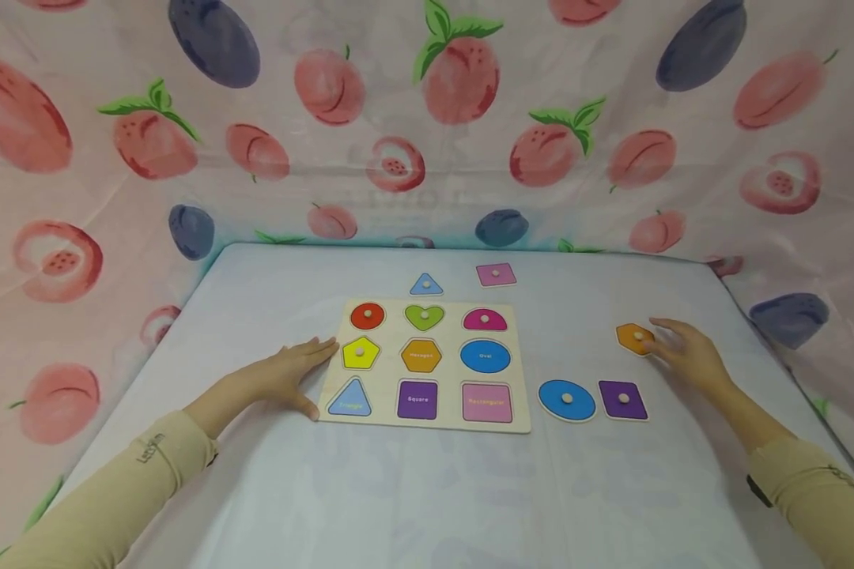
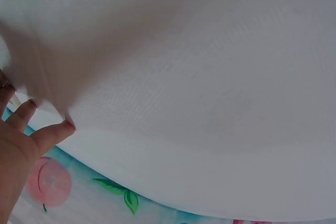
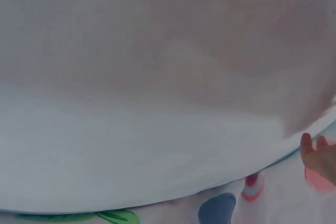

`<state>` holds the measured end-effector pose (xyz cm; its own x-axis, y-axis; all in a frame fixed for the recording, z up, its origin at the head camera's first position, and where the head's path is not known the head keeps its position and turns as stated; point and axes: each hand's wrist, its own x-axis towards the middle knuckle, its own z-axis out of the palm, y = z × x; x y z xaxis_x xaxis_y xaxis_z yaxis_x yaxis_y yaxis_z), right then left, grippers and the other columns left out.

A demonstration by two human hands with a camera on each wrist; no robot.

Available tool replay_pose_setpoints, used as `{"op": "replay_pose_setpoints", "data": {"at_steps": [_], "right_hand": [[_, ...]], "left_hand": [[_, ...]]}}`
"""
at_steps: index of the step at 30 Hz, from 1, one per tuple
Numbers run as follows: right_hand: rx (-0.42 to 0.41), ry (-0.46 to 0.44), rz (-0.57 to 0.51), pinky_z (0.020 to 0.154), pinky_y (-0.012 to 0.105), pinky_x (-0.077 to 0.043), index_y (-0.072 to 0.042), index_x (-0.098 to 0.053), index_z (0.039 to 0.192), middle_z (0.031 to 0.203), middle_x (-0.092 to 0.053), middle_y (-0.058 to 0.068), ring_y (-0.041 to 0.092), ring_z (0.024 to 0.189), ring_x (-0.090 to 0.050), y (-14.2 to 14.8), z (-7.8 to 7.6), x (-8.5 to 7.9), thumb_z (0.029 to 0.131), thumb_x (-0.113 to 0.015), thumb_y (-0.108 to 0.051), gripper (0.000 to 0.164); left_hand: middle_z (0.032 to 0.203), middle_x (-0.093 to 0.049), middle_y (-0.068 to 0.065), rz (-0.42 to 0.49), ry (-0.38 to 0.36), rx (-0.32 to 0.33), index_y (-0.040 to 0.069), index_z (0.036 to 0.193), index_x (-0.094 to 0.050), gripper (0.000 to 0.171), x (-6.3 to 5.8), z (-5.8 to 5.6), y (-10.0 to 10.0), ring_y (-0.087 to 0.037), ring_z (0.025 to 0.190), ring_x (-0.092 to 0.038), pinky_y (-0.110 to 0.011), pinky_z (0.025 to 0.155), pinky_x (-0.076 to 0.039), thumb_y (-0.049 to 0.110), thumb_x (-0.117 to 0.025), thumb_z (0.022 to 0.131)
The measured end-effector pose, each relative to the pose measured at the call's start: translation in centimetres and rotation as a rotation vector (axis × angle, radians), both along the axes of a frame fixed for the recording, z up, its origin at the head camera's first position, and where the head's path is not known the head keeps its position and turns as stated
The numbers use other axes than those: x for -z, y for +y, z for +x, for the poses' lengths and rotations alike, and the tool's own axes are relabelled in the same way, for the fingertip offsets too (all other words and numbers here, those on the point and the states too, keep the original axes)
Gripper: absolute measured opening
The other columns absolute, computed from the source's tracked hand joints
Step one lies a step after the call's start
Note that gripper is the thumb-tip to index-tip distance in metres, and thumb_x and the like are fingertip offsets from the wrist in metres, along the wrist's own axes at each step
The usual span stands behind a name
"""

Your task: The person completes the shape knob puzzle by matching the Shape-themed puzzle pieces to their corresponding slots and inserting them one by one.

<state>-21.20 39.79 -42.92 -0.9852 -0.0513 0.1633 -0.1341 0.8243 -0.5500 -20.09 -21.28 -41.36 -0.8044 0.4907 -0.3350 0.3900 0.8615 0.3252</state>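
A pale wooden shape puzzle board (image 1: pixel 384 416) lies mid-table. My left hand (image 1: pixel 285 378) rests at its left edge, fingers extended and thumb by the lower left corner. An orange hexagon piece (image 1: pixel 629 338) with a small round knob lies to the right. The thumb of my right hand (image 1: pixel 692 356) overlaps the hexagon's right side by the knob, while the forefinger stretches out apart above it. In the wrist views only part of the left hand (image 2: pixel 23 140) and the right hand (image 3: pixel 319 156) shows, at the frame edges.
Right of the board lie a blue oval piece (image 1: pixel 562 401) and a purple square piece (image 1: pixel 622 403). Beyond it are a light-blue triangle piece (image 1: pixel 425 286) and a pink rectangle piece (image 1: pixel 496 275). A red circle (image 1: pixel 367 316), green heart (image 1: pixel 424 317), magenta half-circle (image 1: pixel 485 320) and yellow pentagon (image 1: pixel 360 354) sit in the board.
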Motion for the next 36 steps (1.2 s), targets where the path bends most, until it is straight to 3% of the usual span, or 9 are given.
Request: {"op": "replay_pose_setpoints", "data": {"at_steps": [9,18,23,29,33,36], "right_hand": [[0.011,-0.036,-0.015,0.1,0.066,-0.03,0.01,-0.055,0.119,0.127,-0.048,0.038,0.056,0.122,-0.038,-0.1,-1.4,0.3,0.093,-0.06,-0.024,0.042],[0.016,-0.039,0.105,0.097,0.065,-0.035,0.012,-0.058,0.109,0.118,-0.053,0.038,0.055,0.116,-0.044,-0.6,-2.0,1.0,0.093,-0.06,-0.018,0.035],[0.046,0.022,0.122,0.086,0.06,-0.043,0.014,-0.059,0.101,0.104,-0.059,0.036,0.049,0.097,-0.054,-0.9,-2.1,1.1,0.09,-0.063,-0.014,0.03],[0.098,0.035,0.125,0.066,0.044,-0.043,0.013,-0.058,0.091,0.091,-0.061,0.033,0.036,0.074,-0.053,-1.0,-2.0,1.1,0.088,-0.065,-0.011,0.026],[0.083,0.068,0.13,0.065,0.043,-0.043,0.015,-0.058,0.088,0.085,-0.061,0.032,0.036,0.071,-0.052,-1.5,-2.3,0.9,0.087,-0.066,-0.007,0.024],[0.082,0.075,0.136,0.07,0.05,-0.044,0.016,-0.058,0.09,0.087,-0.061,0.033,0.039,0.075,-0.054,-1.8,-2.3,0.5,0.087,-0.065,-0.007,0.024]], "left_hand": [[0.157,-0.022,-0.014,0.006,0.012,-0.002,0.006,0.149,-0.024,0.113,-0.2,-0.1,0.0,-0.041,0.143,-0.016,-0.068,0.108,-0.016,0.042,-0.085,0.061],[0.156,-0.022,-0.015,0.018,-0.019,-0.013,0.005,0.149,-0.025,0.113,0.1,0.1,0.1,-0.041,0.143,-0.015,-0.067,0.109,-0.016,0.042,-0.085,0.061],[0.156,-0.022,-0.015,0.019,-0.018,-0.02,0.006,0.149,-0.023,0.113,0.0,0.0,0.1,-0.04,0.144,-0.015,-0.066,0.11,-0.016,0.043,-0.084,0.062],[0.157,-0.021,-0.015,0.014,-0.01,-0.006,0.007,0.15,-0.023,0.114,0.1,-0.1,0.1,-0.04,0.144,-0.015,-0.066,0.11,-0.016,0.044,-0.084,0.061],[0.156,-0.022,-0.015,0.0,-0.005,-0.004,0.006,0.149,-0.023,0.114,0.0,0.0,0.0,-0.04,0.143,-0.016,-0.066,0.109,-0.017,0.044,-0.084,0.061],[0.156,-0.022,-0.015,-0.002,0.005,0.004,0.005,0.149,-0.023,0.114,0.0,0.0,0.0,-0.041,0.143,-0.017,-0.067,0.108,-0.017,0.045,-0.084,0.061]]}}
